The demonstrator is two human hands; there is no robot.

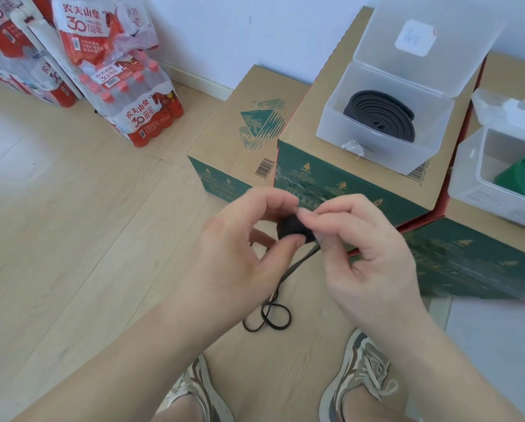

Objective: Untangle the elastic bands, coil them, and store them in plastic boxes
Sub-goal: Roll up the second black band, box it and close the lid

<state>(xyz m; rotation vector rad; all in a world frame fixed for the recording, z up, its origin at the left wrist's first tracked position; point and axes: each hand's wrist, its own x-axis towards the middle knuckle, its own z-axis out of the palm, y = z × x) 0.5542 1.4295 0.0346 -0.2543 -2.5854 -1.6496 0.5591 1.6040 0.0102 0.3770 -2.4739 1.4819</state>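
Head view: your left hand [246,239] and right hand [355,248] both pinch a small black coil [293,228] between their fingers [288,242], held in the air in front of the cartons [316,166]. Its loose tail [270,315] hangs down and loops on the floor [72,239] ahead of your shoes. Two bands look already stored. A wide black band [380,117] lies coiled in the open plastic box [361,147] at the front edge of the taller carton. A green band [517,175] sits in the second plastic box [468,178] on the lower carton to the right. Winding this tail and boxing the coil appear to remain.
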